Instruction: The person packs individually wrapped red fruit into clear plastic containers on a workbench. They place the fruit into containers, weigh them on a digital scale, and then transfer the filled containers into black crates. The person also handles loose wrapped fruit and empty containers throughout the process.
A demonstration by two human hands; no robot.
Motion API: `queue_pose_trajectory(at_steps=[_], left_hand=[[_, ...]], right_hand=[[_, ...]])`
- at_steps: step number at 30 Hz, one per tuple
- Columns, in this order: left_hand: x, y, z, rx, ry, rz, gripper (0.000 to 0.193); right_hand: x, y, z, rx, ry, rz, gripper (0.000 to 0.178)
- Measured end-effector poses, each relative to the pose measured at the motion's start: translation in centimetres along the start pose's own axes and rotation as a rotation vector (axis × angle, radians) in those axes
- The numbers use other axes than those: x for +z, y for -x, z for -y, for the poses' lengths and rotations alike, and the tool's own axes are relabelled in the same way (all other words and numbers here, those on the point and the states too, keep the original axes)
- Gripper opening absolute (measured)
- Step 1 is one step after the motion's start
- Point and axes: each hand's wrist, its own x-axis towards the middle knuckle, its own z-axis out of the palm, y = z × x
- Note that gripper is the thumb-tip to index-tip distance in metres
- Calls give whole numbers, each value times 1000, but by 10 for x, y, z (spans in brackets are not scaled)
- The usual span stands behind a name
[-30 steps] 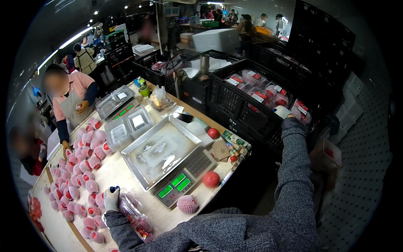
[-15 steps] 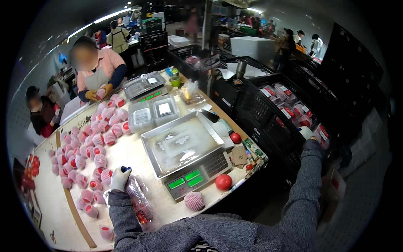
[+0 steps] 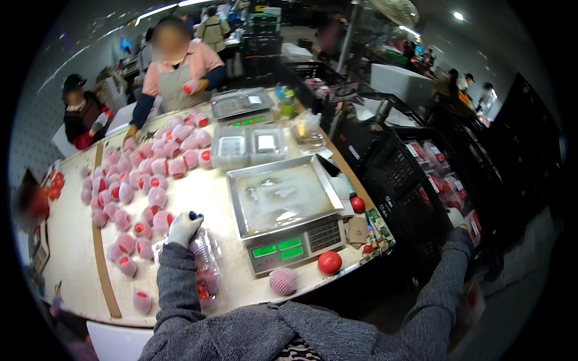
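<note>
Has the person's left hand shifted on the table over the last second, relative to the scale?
No real shift: the left hand stays on the clear plastic packs, just left of the scale. Only the camera view swung.

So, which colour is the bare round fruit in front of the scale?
Red; the round fruit shows best in the head view.

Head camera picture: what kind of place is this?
Probably a fruit packing room. A weighing scale sits on a table covered with red fruit in foam nets, beside black crates of packed trays.
</note>
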Motion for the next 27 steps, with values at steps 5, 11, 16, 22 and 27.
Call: queue_pose_trajectory(at_steps=[5, 11, 16, 22, 27], left_hand=[[-14, 11, 0, -26, -111, -2, 42], [-11, 4, -5, -11, -44, 45, 40], [-9, 7, 3, -32, -24, -8, 39], [2, -1, 4, 18, -31, -49, 42], [5, -6, -2, 92, 41, -14, 36]], right_hand=[[7, -20, -5, -14, 26, 79, 25], [7, -23, -43, -80, 153, 76, 19], [9, -19, -3, 90, 9, -7, 24], [-4, 3, 9, 129, -40, -3, 25], [-1, 7, -30, 86, 64, -43, 21]])
